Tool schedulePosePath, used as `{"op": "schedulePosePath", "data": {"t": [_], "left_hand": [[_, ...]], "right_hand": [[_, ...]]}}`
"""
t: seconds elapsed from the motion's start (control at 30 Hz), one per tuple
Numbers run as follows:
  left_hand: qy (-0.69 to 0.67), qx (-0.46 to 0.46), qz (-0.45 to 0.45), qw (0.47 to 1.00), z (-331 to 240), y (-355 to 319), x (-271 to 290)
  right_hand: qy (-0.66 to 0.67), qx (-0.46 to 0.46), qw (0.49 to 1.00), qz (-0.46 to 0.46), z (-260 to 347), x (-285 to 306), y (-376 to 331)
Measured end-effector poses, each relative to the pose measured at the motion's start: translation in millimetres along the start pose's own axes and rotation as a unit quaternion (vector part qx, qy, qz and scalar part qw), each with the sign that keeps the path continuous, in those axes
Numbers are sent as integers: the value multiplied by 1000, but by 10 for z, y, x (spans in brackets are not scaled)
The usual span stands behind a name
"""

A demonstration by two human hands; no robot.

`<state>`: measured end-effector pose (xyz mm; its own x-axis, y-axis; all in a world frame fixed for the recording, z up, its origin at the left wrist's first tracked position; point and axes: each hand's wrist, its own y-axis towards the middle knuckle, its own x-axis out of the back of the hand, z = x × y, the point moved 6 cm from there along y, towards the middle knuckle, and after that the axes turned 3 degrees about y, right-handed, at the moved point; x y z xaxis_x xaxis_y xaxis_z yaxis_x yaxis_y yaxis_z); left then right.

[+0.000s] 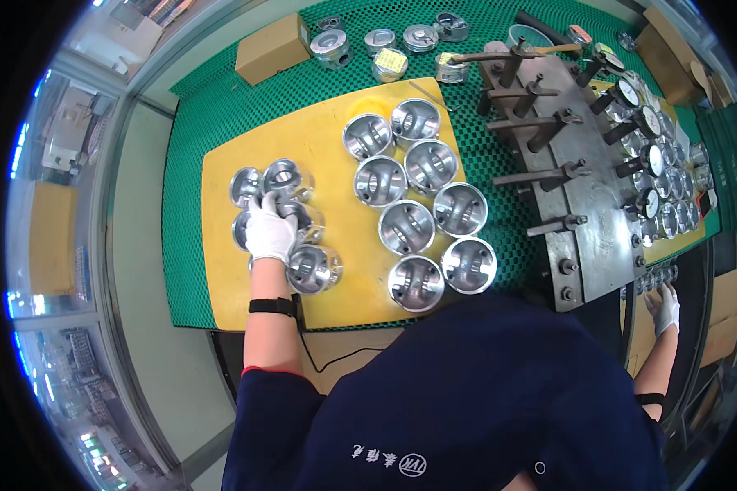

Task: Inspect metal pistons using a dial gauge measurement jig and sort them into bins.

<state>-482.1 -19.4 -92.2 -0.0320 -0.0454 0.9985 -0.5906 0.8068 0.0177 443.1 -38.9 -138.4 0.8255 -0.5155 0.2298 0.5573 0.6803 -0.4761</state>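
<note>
My left hand (270, 232), in a white glove, is closed over the rim of a silver metal piston (305, 221) in the left group on the yellow board (336, 307). It covers part of that piston and of the one on its left (241, 231). Another piston (283, 178) lies just beyond my fingertips, and one more (312, 270) sits nearer to me. Off to the right, my right hand (665, 310), also gloved, has its fingers spread close to a row of small metal parts (657, 278) beside the steel fixture. Nothing shows in its grasp.
Two columns of pistons (406, 227) stand hollow side up on the board's right. The steel fixture (585, 180) carries clamps and several dial gauges (650, 159). On the green mat (190, 147) are a cardboard box (273, 49) and pistons with yellow labels (390, 64).
</note>
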Motion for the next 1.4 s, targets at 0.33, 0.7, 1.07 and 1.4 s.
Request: {"op": "schedulePosePath", "data": {"t": [0.33, 0.7, 1.07, 1.4], "left_hand": [[-18, -14, -41, 999, -774, -867, -36], [-387, -37, 47, 920, -453, -1370, 191], [-415, 23, -2, 910, -1536, -3390, 845], [-377, 29, -2, 926, -3201, -4380, 1439]], "right_hand": [[-49, 68, 991, 106, 308, -63, 460], [-469, 341, 808, 100, 1511, -920, -117], [-685, 340, 596, 244, 1608, -1925, 469], [-595, 335, 653, 327, 1578, -1909, 599]]}}
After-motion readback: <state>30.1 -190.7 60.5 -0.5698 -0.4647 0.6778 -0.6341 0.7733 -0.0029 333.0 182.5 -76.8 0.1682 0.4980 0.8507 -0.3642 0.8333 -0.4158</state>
